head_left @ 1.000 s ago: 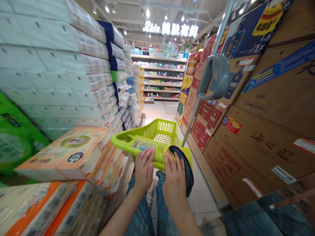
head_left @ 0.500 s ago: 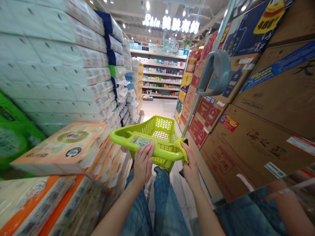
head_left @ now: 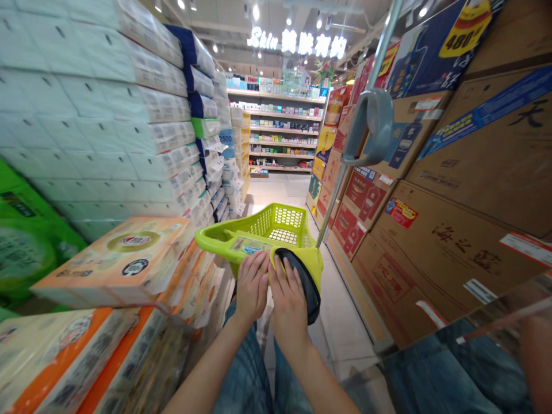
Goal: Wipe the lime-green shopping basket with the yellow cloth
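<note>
A lime-green shopping basket (head_left: 248, 224) with a thick rounded handle rim stands low in front of me. My left hand (head_left: 252, 287) is curled over the near rim, fingers close together. Beside it, almost touching, my right hand (head_left: 288, 296) presses a yellow and dark grey cloth (head_left: 313, 287) against the rim. The cloth lies spread over the right corner, its dark side facing up and a loose part hanging down. It hides that corner of the rim. The basket's visible inside shows a white-looking lattice bottom.
White tissue packs (head_left: 103, 103) are stacked high on the left, with orange tissue packs (head_left: 107, 253) lower and nearer. Cardboard cartons (head_left: 448, 230) line the right, behind a metal pole (head_left: 328, 215) with a grey loop (head_left: 388, 129). Shelves (head_left: 282, 132) of goods close the aisle's far end.
My right hand has moved left from the basket's right corner to beside my left hand. The cloth, bunched before, now lies spread over the rim with its dark side showing.
</note>
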